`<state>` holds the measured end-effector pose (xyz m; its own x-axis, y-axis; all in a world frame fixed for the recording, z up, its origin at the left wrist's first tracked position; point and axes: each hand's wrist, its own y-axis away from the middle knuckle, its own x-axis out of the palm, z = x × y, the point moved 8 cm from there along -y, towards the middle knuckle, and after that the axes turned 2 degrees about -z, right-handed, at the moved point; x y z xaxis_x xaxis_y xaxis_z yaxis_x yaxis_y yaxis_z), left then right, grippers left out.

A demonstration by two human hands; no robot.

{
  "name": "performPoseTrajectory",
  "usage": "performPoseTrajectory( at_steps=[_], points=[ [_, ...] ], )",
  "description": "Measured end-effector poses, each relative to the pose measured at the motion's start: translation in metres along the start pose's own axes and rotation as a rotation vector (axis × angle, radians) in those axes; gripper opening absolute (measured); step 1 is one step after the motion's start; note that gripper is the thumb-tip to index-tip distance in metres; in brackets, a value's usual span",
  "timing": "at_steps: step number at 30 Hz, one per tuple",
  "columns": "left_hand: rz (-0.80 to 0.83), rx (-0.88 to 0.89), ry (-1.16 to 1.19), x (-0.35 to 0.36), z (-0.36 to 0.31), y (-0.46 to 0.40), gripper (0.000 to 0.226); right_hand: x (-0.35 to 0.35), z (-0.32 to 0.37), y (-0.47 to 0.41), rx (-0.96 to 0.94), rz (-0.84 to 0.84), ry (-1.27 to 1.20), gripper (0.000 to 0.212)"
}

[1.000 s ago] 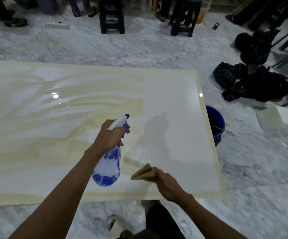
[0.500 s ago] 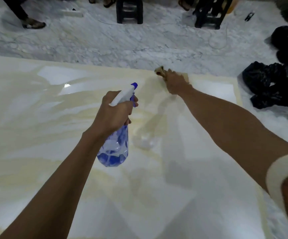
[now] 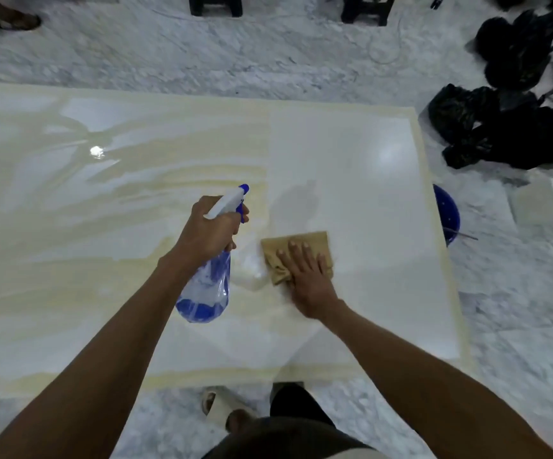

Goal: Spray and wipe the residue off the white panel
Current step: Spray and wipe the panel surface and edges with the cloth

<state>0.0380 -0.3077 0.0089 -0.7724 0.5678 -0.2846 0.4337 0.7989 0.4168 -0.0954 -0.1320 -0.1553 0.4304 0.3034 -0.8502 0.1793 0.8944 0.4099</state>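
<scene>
Now the left hand [image 3: 210, 231] is gripping the neck of a clear plastic spray bottle with a white and blue trigger head [image 3: 209, 276], holding it above the large glossy white panel [image 3: 351, 167], nozzle pointing far and right. Just right of it, the right hand [image 3: 305, 273] is lying flat, fingers straight, pressing a tan folded cloth [image 3: 293, 253] onto the panel near the middle. Yellowish residue streaks [image 3: 69, 270] are covering the panel's left part, while its right part is looking white. A blue bucket [image 3: 447, 215] is standing on the marble floor [image 3: 517, 309] just beside the panel's right edge, with black plastic bags [image 3: 507, 134] lying farther off.
</scene>
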Motion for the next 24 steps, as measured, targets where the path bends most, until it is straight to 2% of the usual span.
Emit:
performPoseTrajectory(
  at_steps=[3,5,7,8,11,14,18,21,24],
  points=[
    [0.038,-0.018,-0.008,0.001,0.018,0.036,0.017,0.047,0.029,0.095,-0.025,0.082,-0.049,0.064],
    [0.057,-0.002,-0.007,0.001,0.024,0.048,0.017,0.068,0.04,0.127,0.001,0.207,-0.101,0.065],
    [0.056,0.017,0.007,-0.004,0.02,0.048,0.018,0.048,0.043,0.127,0.04,0.208,-0.218,0.071],
    [0.051,0.028,0.018,-0.007,0.015,0.045,0.017,0.023,0.041,0.118,0.079,0.203,-0.329,0.067],
    [0.022,0.051,0.045,-0.021,-0.011,0.023,0.016,-0.075,0.015,0.049,0.183,0.116,-0.476,0.038],
    [-0.02,0.106,0.06,-0.037,-0.046,-0.013,0.018,-0.175,-0.011,-0.06,0.202,-0.031,-0.517,0.025],
    [-0.11,0.166,0.071,-0.059,-0.079,-0.063,0.016,-0.269,0.001,-0.211,0.084,-0.234,-0.193,0.032],
    [-0.17,0.173,0.081,-0.068,-0.083,-0.088,0.024,-0.256,0.007,-0.308,0.035,-0.193,-0.033,0.04],
    [-0.198,0.164,0.082,-0.069,-0.071,-0.1,0.027,-0.183,0.0,-0.35,0.115,-0.045,0.11,0.057]
  ],
)
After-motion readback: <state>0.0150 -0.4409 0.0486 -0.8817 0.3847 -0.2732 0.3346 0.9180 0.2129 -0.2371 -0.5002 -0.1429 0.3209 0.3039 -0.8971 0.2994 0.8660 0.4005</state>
